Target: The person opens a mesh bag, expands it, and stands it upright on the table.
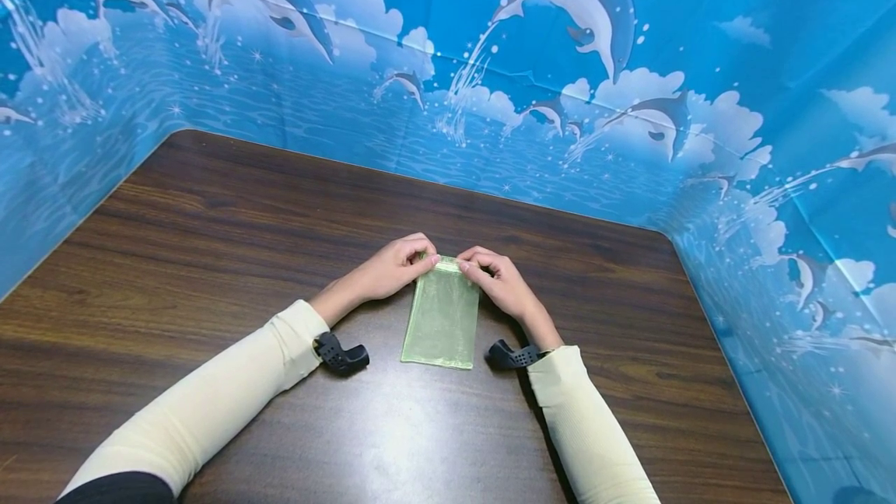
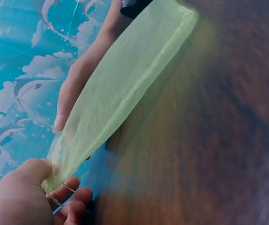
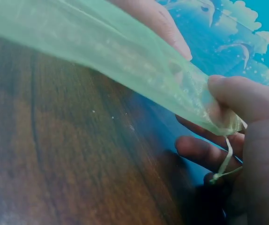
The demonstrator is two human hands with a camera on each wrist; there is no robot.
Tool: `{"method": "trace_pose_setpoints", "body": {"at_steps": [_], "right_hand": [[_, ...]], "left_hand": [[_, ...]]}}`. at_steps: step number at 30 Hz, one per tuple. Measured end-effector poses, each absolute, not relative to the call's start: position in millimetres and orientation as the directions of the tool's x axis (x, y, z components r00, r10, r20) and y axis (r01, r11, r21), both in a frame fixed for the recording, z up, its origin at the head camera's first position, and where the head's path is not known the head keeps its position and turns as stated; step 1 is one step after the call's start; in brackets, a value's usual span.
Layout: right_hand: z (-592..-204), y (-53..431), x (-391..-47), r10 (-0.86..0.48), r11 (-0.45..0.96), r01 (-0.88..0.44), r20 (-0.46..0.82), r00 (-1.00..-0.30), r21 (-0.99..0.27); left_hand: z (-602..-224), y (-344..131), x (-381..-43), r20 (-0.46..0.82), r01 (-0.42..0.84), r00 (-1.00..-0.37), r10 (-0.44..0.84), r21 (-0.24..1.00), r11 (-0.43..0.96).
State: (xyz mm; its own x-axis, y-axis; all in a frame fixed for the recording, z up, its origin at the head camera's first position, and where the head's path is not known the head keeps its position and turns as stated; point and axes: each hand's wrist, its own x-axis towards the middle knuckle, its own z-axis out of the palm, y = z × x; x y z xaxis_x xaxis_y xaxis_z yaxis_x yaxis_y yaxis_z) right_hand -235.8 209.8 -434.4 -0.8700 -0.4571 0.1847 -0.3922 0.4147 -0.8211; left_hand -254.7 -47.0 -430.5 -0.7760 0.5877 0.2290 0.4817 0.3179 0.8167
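Note:
A sheer light-green organza drawstring bag [image 1: 442, 317] hangs flat between both hands, its gathered top edge away from the body. My left hand [image 1: 395, 267] pinches the top left corner between thumb and fingers. At the top right corner, my right hand [image 1: 500, 282] pinches the bag in the same way. Seen from the left wrist, the bag [image 2: 120, 79] slants up from the left hand [image 2: 24, 197], its lower end above the table. A thin knotted drawstring [image 3: 227, 157] dangles by the fingers of the right hand [image 3: 261, 117] in the right wrist view.
A dark brown wood-grain table [image 1: 266, 201] with rounded corners lies under the hands. Blue curtains [image 1: 392, 22] printed with dolphins and clouds surround it at the back and sides. Black bands with curved mounts [image 1: 343, 354] sit on both wrists, over cream sleeves [image 1: 210, 403].

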Motion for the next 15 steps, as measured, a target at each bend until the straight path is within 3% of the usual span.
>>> {"method": "trace_pose_setpoints", "body": {"at_steps": [15], "right_hand": [[-435.1,209.1,-235.9,-0.444,0.427,-0.388,0.185,-0.877,-0.817]], "left_hand": [[-431.4,-47.2,-255.0,0.217,0.467,-0.775,0.593,0.829,0.307]]}}
